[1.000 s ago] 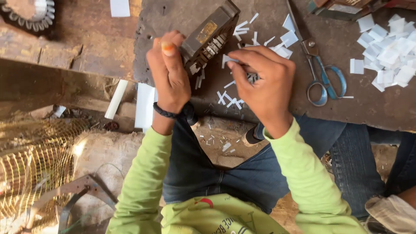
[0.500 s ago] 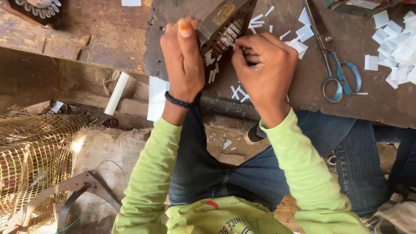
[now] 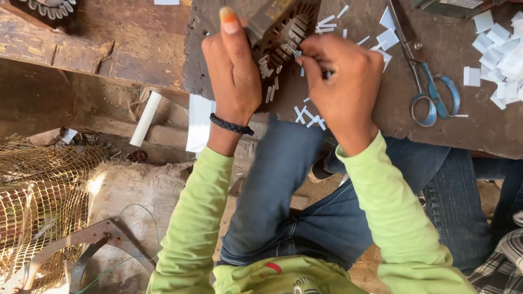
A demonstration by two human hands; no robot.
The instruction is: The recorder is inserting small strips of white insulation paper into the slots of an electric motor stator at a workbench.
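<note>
Rusty slotted stator (image 3: 283,32); right hand (image 3: 343,81) pinches paper strip (image 3: 294,53).

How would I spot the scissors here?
Start at the dark workboard across the person's lap. Right of the right hand, the scissors lie flat beside a heap of white paper slips. Blue handle loops set them apart.

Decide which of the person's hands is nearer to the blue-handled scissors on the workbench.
Right. The right hand works just left of the blue-handled scissors, not touching them. The left hand sits farther left, beyond the slotted metal core.
</note>
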